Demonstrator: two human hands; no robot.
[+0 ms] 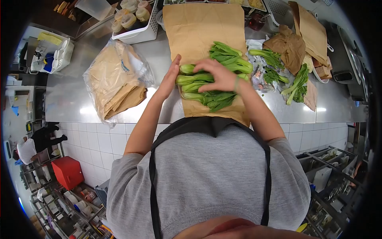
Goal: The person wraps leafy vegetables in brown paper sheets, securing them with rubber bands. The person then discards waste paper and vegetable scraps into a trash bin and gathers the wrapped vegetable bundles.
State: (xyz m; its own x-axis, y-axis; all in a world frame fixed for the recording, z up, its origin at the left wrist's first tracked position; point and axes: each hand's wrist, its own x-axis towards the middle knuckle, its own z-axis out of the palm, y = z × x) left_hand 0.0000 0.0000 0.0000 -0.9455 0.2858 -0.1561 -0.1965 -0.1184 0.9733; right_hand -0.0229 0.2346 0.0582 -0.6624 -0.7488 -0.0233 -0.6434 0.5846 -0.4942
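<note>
Several heads of bok choy (195, 87) lie side by side on a long sheet of brown paper (205, 26), pale stem ends to the left and most leaves to the right. My left hand (171, 77) stands on edge at the stem ends, its fingers stretched out. Over the middle of the bunch arches my right hand (219, 76), thumb and fingers apart, a green band at the wrist. Its fingertips overlap the stems in this view. More bok choy (297, 85) lies loose to the right, partly on crumpled plastic wrap (258, 81).
A plastic bag of folded brown paper (115, 77) lies left on the steel counter (163, 113). Behind stands a white basket of sauce bottles (139, 34). Crumpled brown paper (285, 47) is at right. A person (38, 143) is far off at left, near a red box (67, 172).
</note>
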